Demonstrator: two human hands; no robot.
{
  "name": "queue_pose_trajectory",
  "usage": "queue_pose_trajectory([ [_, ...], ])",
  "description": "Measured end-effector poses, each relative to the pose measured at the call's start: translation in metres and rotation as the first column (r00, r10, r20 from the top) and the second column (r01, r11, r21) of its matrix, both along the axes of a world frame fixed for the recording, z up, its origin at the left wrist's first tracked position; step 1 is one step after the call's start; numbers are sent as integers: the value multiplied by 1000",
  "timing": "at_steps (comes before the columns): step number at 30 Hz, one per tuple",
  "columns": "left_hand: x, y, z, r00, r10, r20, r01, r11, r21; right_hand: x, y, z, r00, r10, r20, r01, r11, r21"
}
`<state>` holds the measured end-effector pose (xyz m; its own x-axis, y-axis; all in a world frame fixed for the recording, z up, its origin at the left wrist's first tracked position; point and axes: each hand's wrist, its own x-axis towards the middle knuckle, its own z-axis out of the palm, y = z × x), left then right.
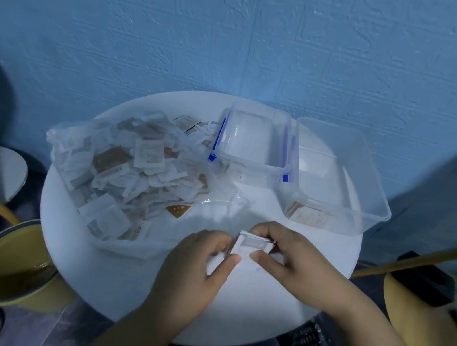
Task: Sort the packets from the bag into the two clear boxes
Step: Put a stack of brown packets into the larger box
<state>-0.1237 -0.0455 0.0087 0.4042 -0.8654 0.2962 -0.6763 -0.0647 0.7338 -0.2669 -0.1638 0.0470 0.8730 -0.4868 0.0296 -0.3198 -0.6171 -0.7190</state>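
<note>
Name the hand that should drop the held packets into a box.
Probably right. Both hands pinch the packets, but the right hand is nearer the clipped box and the plain box at far right; the left hand lies toward the bag.

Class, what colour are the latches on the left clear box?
Blue; the latches show best in the head view.

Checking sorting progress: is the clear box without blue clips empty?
Not empty. A few brownish packets lie in the near left corner of the clear box.
</note>
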Motion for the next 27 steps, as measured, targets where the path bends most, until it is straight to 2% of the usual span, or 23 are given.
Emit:
queue_pose_trajectory([
  [2,8,-9,19,997,68,-49,-72,993,-92,5,-14,17,994,-56,94,47,994,98],
  [5,31,-40,47,986,120,-117,-144,964,-222,27,-43,41,949,-197,247,159,973,164],
  [8,64,-89,62,974,198,-109,-212,968,-135,59,-76,58,891,-352,287,313,934,173],
  [11,86,-129,61,948,284,-144,-268,956,120,93,-108,58,885,-413,215,386,909,156],
  [13,94,-144,51,917,300,-263,-238,940,244,113,-125,53,896,-427,123,410,901,143],
  [14,97,-149,47,893,300,-335,-219,941,258,120,-131,50,902,-427,69,416,900,130],
  [17,99,-149,40,779,272,-566,-163,958,236,138,-142,38,917,-393,-70,397,915,67],
  [19,98,-147,38,706,248,-664,-149,968,203,144,-146,30,918,-370,-145,376,926,19],
  [23,94,-141,30,689,206,-695,-170,978,121,152,-148,21,919,-333,-213,338,941,-14],
  [27,91,-136,22,690,203,-695,-208,975,79,149,-144,24,950,-210,-230,241,964,113],
])
